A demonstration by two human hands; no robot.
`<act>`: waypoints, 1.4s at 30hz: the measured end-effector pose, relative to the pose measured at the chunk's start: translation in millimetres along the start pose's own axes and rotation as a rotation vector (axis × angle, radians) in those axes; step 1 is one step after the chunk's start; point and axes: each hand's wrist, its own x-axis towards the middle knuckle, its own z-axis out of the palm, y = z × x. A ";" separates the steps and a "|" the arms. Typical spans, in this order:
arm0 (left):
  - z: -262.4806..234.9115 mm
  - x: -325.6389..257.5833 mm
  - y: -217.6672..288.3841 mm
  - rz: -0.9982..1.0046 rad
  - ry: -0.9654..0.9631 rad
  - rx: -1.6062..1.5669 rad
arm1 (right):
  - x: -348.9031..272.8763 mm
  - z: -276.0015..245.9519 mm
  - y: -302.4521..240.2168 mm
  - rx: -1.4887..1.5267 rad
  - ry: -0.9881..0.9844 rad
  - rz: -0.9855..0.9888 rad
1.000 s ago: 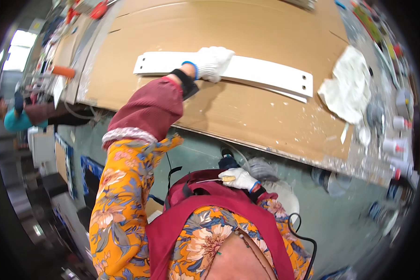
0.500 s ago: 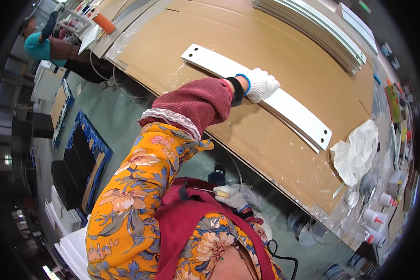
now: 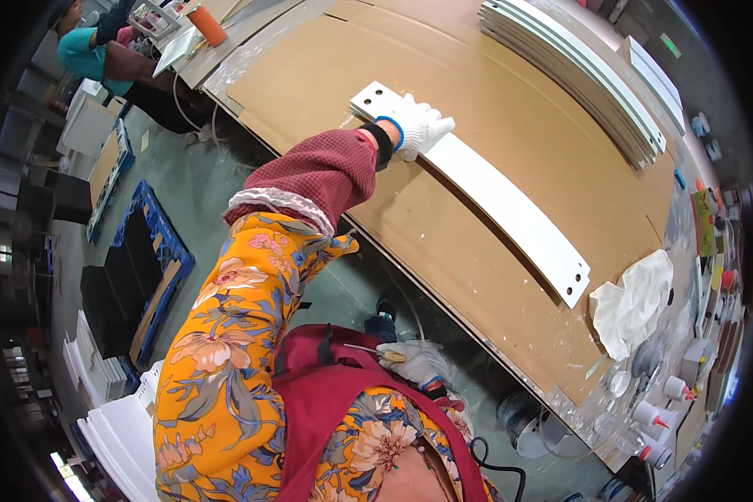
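Note:
A long, slightly curved white board (image 3: pixel 510 205) with dark holes at both ends lies on brown cardboard. A darker edge shows beneath its near side. My left hand (image 3: pixel 418 127), in a white knit glove with a blue cuff, rests on the board close to its far left end. Its fingers are bent and bunched together, and the palm side is hidden. Low in front of my body, my right hand (image 3: pixel 418 361), also gloved in white, grips a thin metal-shafted tool (image 3: pixel 391 356) by its short yellowish handle. The tool's exact kind is unclear.
Stacked white boards (image 3: pixel 577 75) lie along the far side of the table. A crumpled white cloth (image 3: pixel 632 303) sits at the right, near several bottles (image 3: pixel 654 416). At the far left a co-worker (image 3: pixel 100 58) stands by an orange cylinder (image 3: pixel 207 25). A blue pallet (image 3: pixel 163 243) is on the floor.
My left hand has slid along the board from its middle toward the far left end. The view has shifted a little. My right hand stays low with the tool.

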 end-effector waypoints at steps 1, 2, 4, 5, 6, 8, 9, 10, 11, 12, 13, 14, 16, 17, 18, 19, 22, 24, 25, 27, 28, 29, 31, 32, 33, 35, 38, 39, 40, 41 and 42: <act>2.0 1.0 -3.9 -0.007 0.000 -0.004 | 0.6 -5.1 -11.3 -0.004 -0.007 0.001; 2.0 2.6 -5.9 0.007 -0.015 0.010 | 2.4 -11.3 -25.9 -0.015 -0.032 0.051; 2.1 6.3 -8.9 0.033 -0.016 0.021 | 5.4 -13.6 -31.2 -0.031 -0.064 0.102; -1.2 9.7 -7.8 0.031 -0.013 0.018 | 7.6 -13.4 -25.9 -0.060 -0.058 0.059; -5.0 12.7 -6.6 0.038 -0.049 0.019 | 9.9 -13.2 -19.8 -0.090 -0.053 0.016; -6.9 13.7 -5.7 0.035 -0.077 -0.010 | 13.0 -10.1 -6.0 -0.065 -0.052 0.008; -6.8 12.6 -4.3 0.027 -0.080 -0.015 | 13.9 -7.3 1.1 -0.035 -0.051 -0.001; -7.6 8.7 -3.7 0.007 -0.049 -0.022 | 17.1 -5.4 6.1 -0.039 -0.067 -0.005; -7.0 3.8 -2.9 -0.016 -0.018 -0.029 | 20.1 -3.7 11.1 -0.034 -0.078 0.005; -2.3 -2.5 -1.6 -0.039 0.042 -0.056 | 22.9 -2.0 15.9 -0.031 -0.094 0.014; 4.8 -2.8 0.0 -0.063 0.040 -0.062 | 24.8 -2.2 19.3 -0.042 -0.117 0.011; 17.1 -8.3 -3.1 -0.096 0.134 -0.116 | 30.5 -1.4 22.9 -0.041 -0.152 0.026; 26.9 -12.4 2.8 -0.075 0.296 -0.229 | 37.2 -3.7 29.5 -0.050 -0.212 0.051; 29.9 -25.6 8.8 -0.057 0.354 -0.278 | 41.6 -3.8 31.9 -0.074 -0.205 -0.022; 35.8 -39.9 15.5 -0.039 0.446 -0.275 | 46.9 -3.8 34.0 -0.095 -0.206 -0.097; 46.4 -60.5 23.0 -0.033 0.531 -0.268 | 47.4 -5.8 20.7 0.021 -0.196 -0.033; 67.3 -152.8 42.5 -0.162 0.756 -0.315 | 59.9 -4.1 15.7 0.083 -0.215 0.090; 70.9 -257.5 45.8 -0.377 0.651 -0.487 | 82.5 -3.7 33.5 -0.089 -0.362 0.109; 95.6 -305.6 49.8 -0.483 0.614 -0.591 | 94.3 -2.0 33.0 -0.249 -0.406 0.043; 151.0 -419.3 80.2 -0.892 0.566 -0.558 | 115.0 6.5 33.6 -0.292 -0.480 0.036; 178.0 -478.7 106.7 -1.098 0.482 -0.566 | 124.0 12.1 28.2 -0.325 -0.510 0.011; 193.7 -536.5 139.3 -1.296 0.430 -0.587 | 132.4 21.4 15.4 -0.358 -0.540 -0.017; 213.1 -633.8 207.5 -1.632 0.386 -0.656 | 146.1 42.6 -9.6 -0.401 -0.625 0.023; 218.1 -676.6 239.7 -1.801 0.367 -0.769 | 156.5 53.1 -11.3 -0.431 -0.645 0.054; 254.2 -723.4 284.3 -2.009 0.380 -0.721 | 166.9 72.1 -17.2 -0.460 -0.671 0.078; 274.0 -790.9 334.4 -2.228 0.277 -0.812 | 182.4 112.0 -34.1 -0.522 -0.709 0.073; 347.8 -899.8 419.5 -2.477 0.116 -0.662 | 187.4 195.2 -62.4 -0.432 -0.837 0.220; 364.8 -924.4 421.3 -2.473 -0.211 -0.347 | 189.0 229.3 -70.8 -0.455 -0.840 0.217; 380.8 -947.0 424.7 -2.488 -0.202 -0.364 | 188.8 264.4 -77.2 -0.516 -0.866 0.213; 384.5 -961.0 416.6 -2.544 -0.157 -0.358 | 182.8 294.3 -81.8 -0.581 -0.873 0.222; 386.7 -974.1 407.6 -2.599 -0.115 -0.352 | 177.3 323.0 -87.0 -0.647 -0.879 0.184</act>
